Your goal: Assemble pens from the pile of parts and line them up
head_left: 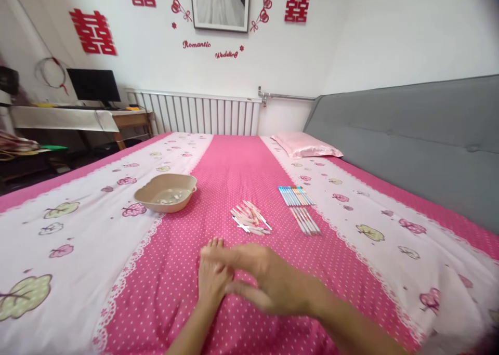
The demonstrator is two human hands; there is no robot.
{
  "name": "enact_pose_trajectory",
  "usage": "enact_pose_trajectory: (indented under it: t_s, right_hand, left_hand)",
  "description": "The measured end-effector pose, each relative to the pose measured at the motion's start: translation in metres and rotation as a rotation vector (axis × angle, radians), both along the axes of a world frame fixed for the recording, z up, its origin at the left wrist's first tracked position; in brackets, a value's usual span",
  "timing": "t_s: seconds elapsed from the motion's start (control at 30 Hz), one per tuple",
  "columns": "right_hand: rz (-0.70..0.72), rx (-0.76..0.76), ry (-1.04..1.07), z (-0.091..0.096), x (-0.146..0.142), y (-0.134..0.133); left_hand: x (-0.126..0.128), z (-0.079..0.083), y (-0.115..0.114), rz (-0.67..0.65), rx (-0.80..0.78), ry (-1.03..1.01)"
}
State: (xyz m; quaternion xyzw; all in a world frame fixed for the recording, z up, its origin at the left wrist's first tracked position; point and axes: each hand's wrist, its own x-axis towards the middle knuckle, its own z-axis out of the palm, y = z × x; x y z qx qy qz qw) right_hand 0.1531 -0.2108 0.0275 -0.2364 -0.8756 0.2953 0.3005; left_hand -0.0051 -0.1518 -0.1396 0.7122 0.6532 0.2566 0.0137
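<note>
My left hand [213,273] rests on the pink dotted bed cover, fingers pointing forward and partly hidden behind the right hand. Over it, slightly blurred, my right hand [268,279] reaches leftward with index finger and thumb apart and nothing visible between them; its other fingers are hidden. Ahead of both hands lies a loose pile of thin white and pink pen-like sticks [251,217]. To its right, a neat row of slim pens with mostly blue ends [296,195] lies just beyond a row of whitish-pink ones [305,221].
A beige plastic basin [166,206] holding a few small pieces stands on the left of the bed. A pink pillow [306,145] lies by the grey headboard [409,121]. Beyond the bed are a white radiator [195,110] and a desk with a monitor [94,86].
</note>
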Motion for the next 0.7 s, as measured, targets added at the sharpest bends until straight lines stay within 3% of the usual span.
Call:
enact_pose_trajectory:
  t_s: [0.1, 0.2, 0.37, 0.47, 0.6, 0.7]
  right_hand:
    - [0.227, 0.038, -0.204, 0.010, -0.011, 0.001]
    - [0.243, -0.003, -0.425, 0.015, -0.006, 0.021]
    - [-0.071, 0.014, -0.595, 0.021, 0.008, 0.057]
    - [-0.273, 0.059, -0.610, 0.023, 0.015, 0.074]
    - [-0.517, 0.084, -0.635, 0.018, 0.021, 0.095]
    - [-0.681, 0.081, -0.580, -0.001, 0.024, 0.114]
  left_hand:
    - [0.000, 0.004, -0.001, 0.022, -0.125, 0.102]
    - [0.002, 0.017, 0.004, 0.040, -0.207, 0.150]
    - [0.000, 0.048, 0.029, 0.023, -0.306, 0.161]
    - [0.002, 0.058, 0.045, 0.061, -0.320, 0.145]
    - [0.014, 0.049, 0.054, 0.085, -0.257, 0.119]
    - [0.023, 0.035, 0.057, 0.056, -0.200, 0.103]
